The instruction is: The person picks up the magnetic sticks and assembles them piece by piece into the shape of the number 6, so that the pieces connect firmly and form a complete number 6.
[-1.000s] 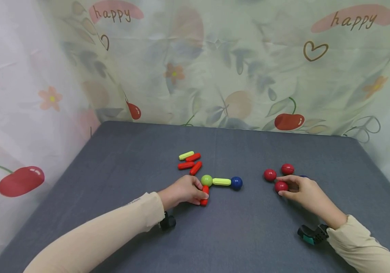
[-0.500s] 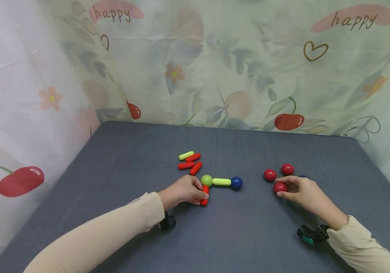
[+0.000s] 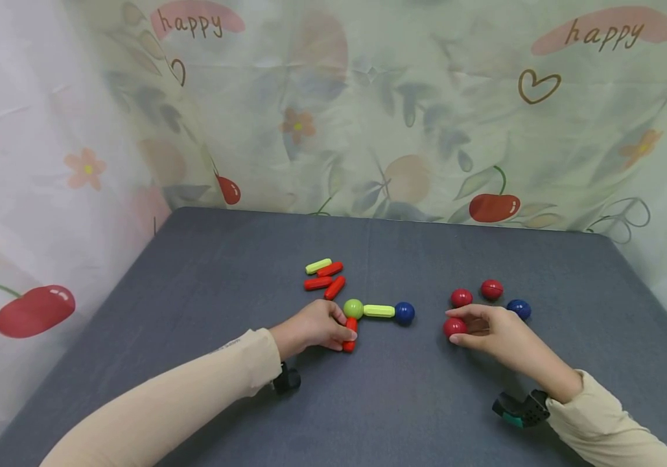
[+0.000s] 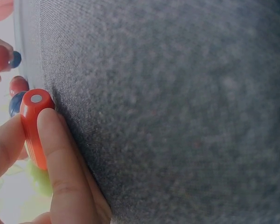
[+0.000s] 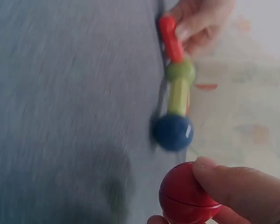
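My left hand [image 3: 317, 326] pinches a red magnetic rod [image 4: 33, 133] between thumb and fingers. The rod's far end meets a green ball [image 3: 353, 309], from which a yellow-green rod [image 3: 379, 311] runs right to a blue ball [image 3: 404, 314]. A pale metal dot marks the red rod's near end in the left wrist view. To the right, my right hand [image 3: 499, 334] holds a red ball [image 5: 184, 193] between thumb and fingertips; a seam circles the ball. Just beyond that hand are two more red balls [image 3: 461, 298] and a second blue ball [image 3: 518, 309].
Behind the joined pieces lie several loose rods: a yellow-green rod [image 3: 318, 266] and red rods [image 3: 318, 283]. All rest on a dark grey cloth-covered table [image 3: 240, 259]. A printed curtain [image 3: 368, 130] hangs along its back edge.
My right hand has moved left with the red ball, uncovering the second blue ball behind it. The left hand and the joined pieces have stayed in place.
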The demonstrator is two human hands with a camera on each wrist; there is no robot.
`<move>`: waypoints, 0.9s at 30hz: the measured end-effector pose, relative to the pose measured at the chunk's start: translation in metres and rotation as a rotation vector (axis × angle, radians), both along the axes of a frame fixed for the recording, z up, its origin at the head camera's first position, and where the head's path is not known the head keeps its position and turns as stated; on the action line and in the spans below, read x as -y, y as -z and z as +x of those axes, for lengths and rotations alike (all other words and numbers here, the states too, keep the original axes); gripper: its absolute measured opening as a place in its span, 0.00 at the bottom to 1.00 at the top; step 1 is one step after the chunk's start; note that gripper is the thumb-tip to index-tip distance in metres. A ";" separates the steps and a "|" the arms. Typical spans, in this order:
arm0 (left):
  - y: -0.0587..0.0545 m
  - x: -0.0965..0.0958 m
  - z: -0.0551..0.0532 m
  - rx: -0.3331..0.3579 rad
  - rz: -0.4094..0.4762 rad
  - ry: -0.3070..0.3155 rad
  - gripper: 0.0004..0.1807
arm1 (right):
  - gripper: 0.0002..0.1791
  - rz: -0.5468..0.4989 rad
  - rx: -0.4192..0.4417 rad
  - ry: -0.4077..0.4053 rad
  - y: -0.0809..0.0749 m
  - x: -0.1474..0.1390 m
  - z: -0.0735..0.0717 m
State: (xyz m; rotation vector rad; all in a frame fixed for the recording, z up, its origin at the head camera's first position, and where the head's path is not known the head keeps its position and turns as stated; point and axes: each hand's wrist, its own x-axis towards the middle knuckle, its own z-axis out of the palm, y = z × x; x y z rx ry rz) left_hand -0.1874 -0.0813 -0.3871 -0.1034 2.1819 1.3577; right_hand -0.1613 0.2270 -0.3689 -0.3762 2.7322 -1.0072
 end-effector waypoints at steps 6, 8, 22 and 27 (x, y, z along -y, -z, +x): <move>0.000 0.000 0.000 -0.003 0.012 0.000 0.13 | 0.23 -0.063 -0.017 -0.007 0.000 0.022 0.005; 0.001 0.000 0.000 -0.002 0.015 -0.001 0.13 | 0.23 -0.096 -0.007 -0.009 0.001 0.030 0.007; -0.001 -0.001 -0.001 -0.014 -0.021 -0.009 0.14 | 0.21 -0.213 0.059 -0.136 0.012 0.086 0.015; 0.000 -0.001 0.000 -0.024 -0.025 0.000 0.13 | 0.19 -0.206 0.085 -0.179 0.017 0.102 0.015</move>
